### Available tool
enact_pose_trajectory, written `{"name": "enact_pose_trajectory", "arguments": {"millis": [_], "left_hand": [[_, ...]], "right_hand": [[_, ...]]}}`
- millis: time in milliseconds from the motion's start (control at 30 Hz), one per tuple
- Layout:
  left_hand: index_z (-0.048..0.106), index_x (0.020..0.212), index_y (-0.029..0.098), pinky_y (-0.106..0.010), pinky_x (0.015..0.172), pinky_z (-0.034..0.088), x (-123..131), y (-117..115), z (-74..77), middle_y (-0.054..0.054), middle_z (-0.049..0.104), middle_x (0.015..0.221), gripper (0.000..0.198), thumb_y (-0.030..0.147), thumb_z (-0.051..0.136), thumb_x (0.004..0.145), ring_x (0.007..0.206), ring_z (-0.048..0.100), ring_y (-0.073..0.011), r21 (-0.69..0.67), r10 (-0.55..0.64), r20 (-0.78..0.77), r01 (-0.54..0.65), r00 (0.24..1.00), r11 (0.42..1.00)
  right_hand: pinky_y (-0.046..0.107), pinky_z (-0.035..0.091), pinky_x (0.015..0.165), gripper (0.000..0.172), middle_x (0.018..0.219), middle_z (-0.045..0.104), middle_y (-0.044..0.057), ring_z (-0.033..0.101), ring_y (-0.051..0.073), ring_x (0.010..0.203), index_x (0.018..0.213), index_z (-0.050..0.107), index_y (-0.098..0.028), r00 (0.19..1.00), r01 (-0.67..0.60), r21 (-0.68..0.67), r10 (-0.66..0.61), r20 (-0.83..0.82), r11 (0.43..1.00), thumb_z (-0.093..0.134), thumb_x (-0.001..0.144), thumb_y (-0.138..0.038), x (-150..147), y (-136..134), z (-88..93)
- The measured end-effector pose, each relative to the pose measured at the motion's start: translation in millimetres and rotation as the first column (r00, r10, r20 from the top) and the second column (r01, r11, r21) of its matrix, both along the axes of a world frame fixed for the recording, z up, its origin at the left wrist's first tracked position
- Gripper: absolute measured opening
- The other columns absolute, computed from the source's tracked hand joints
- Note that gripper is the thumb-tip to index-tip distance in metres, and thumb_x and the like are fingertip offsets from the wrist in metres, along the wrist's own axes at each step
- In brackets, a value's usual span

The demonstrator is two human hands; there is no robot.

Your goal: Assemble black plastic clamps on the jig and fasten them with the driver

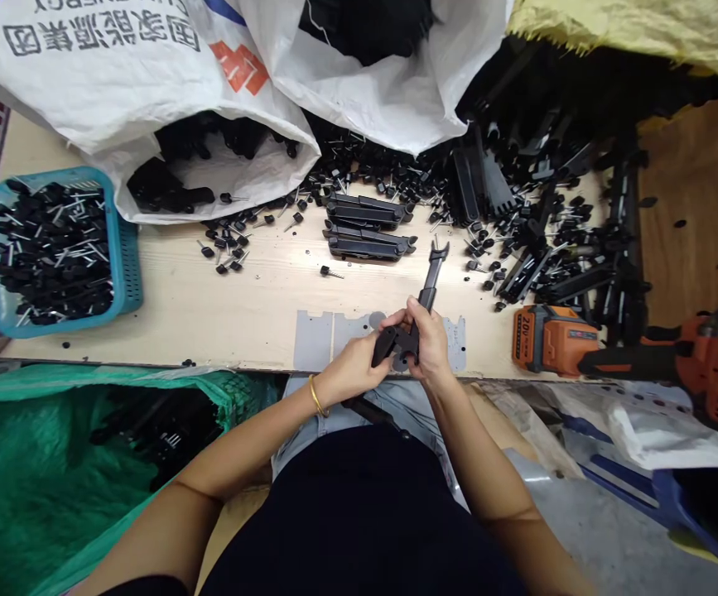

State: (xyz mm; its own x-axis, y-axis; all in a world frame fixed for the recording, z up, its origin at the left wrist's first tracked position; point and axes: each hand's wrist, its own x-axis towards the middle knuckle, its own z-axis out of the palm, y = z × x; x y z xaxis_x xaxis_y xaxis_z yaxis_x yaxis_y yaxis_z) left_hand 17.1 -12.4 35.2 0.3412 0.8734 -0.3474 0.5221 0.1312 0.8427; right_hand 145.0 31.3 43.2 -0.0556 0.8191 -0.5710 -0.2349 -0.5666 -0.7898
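Observation:
Over the table's front edge, my right hand (431, 339) is closed around a black sectioned bar with a forked end (433, 277), which points up and away from me. My left hand (359, 362) grips a short black plastic part (384, 346) against the bar's lower end. Whether the two are joined I cannot tell, since fingers cover the meeting place. Beneath the hands lies a grey flat template (314, 339). Farther back, several similar black folded bars (371, 242) lie side by side, and one loose black-headed screw (330, 271) sits in front of them.
At left stands a blue basket (128, 265) of black-headed screws. White sacks (209, 190) with black parts line the back. Loose screws and bars (545, 273) pile up at right, beside an orange cordless drill (675, 356). A green sack (23, 463) hangs below the table edge.

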Motion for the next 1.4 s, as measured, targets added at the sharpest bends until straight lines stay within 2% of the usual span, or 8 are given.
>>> {"name": "enact_pose_trajectory", "arguments": {"millis": [333,533,700,867,1200,1267,1333,1400], "left_hand": [[0.052,0.112,0.011,-0.033,0.068,0.052,2.6,-5.8,11.0,-0.014,0.070,0.096,0.029,0.018,0.050,0.084,0.083,0.069,-0.0277,-0.014,-0.113,-0.209,0.112,0.971,0.994],[0.053,0.111,0.012,-0.031,0.065,0.051,-9.7,-1.2,8.8,-0.012,0.069,0.092,0.027,0.021,0.049,0.086,0.077,0.068,-0.0250,0.008,-0.335,-0.185,0.343,0.924,0.939],[0.049,0.116,0.012,-0.032,0.065,0.051,-3.0,-4.7,10.9,-0.012,0.069,0.094,0.032,0.020,0.048,0.085,0.079,0.068,-0.0253,0.022,-0.224,-0.175,0.232,0.959,0.972],[0.053,0.108,0.012,-0.031,0.064,0.051,-0.5,-9.3,8.7,-0.012,0.069,0.090,0.025,0.019,0.047,0.086,0.076,0.068,-0.0246,-0.011,-0.221,-0.202,0.224,0.954,0.975],[0.050,0.121,0.012,-0.032,0.070,0.052,-9.1,22.3,9.3,-0.011,0.067,0.097,0.036,0.020,0.053,0.086,0.084,0.067,-0.0251,0.006,-0.342,-0.334,0.365,0.878,0.931],[0.054,0.117,0.015,-0.031,0.072,0.051,-12.9,40.5,8.4,-0.011,0.065,0.101,0.031,0.017,0.054,0.086,0.090,0.065,-0.0248,0.026,-0.375,-0.396,0.418,0.839,0.908],[0.057,0.112,0.015,-0.033,0.075,0.051,-18.5,55.4,4.9,-0.013,0.061,0.107,0.027,0.013,0.054,0.085,0.099,0.061,-0.0267,0.080,-0.348,-0.513,0.447,0.785,0.891],[0.055,0.116,0.013,-0.036,0.081,0.049,-25.4,62.7,-1.4,-0.015,0.058,0.111,0.032,0.009,0.051,0.085,0.107,0.055,-0.0286,0.160,-0.287,-0.597,0.461,0.749,0.873]], "right_hand": [[0.028,0.049,0.055,0.039,0.050,0.054,-0.001,0.059,0.015,0.056,0.055,0.046,-0.021,0.961,0.269,0.104,-0.260,-0.090,0.958,0.051,0.079,-0.052,-14.1,-23.0,-19.2],[0.030,0.050,0.062,0.033,0.055,0.054,-0.002,0.057,0.014,0.058,0.057,0.040,-0.022,0.987,0.010,0.114,0.009,-0.163,0.993,0.059,0.077,-0.040,0.3,-27.9,-16.9],[0.030,0.049,0.062,0.034,0.057,0.050,-0.001,0.056,0.015,0.060,0.055,0.039,-0.022,0.972,0.235,0.202,-0.223,-0.078,0.951,0.050,0.081,-0.043,-6.1,-31.5,-16.7],[0.031,0.048,0.059,0.040,0.053,0.048,-0.002,0.055,0.015,0.056,0.053,0.034,-0.023,0.996,0.075,0.078,-0.071,-0.049,0.994,0.051,0.081,-0.046,-7.7,-28.3,-22.8],[0.030,0.051,0.063,0.039,0.057,0.055,-0.002,0.058,0.014,0.059,0.058,0.038,-0.022,0.921,0.390,0.167,-0.383,-0.076,0.905,0.053,0.079,-0.051,-18.1,-22.4,-33.6],[0.029,0.050,0.060,0.040,0.061,0.059,0.000,0.059,0.015,0.061,0.062,0.044,-0.022,0.949,0.314,0.103,-0.313,-0.029,0.944,0.057,0.076,-0.057,-2.6,-19.6,-35.8],[0.029,0.049,0.054,0.044,0.060,0.061,0.001,0.059,0.016,0.057,0.065,0.050,-0.021,0.999,0.020,-0.038,-0.018,0.039,0.999,0.062,0.071,-0.062,22.1,-20.5,-34.2],[0.030,0.047,0.050,0.046,0.055,0.059,0.002,0.056,0.016,0.050,0.064,0.053,-0.020,0.937,-0.292,-0.132,0.311,0.161,0.947,0.063,0.070,-0.065,47.8,-23.5,-28.5]]}}
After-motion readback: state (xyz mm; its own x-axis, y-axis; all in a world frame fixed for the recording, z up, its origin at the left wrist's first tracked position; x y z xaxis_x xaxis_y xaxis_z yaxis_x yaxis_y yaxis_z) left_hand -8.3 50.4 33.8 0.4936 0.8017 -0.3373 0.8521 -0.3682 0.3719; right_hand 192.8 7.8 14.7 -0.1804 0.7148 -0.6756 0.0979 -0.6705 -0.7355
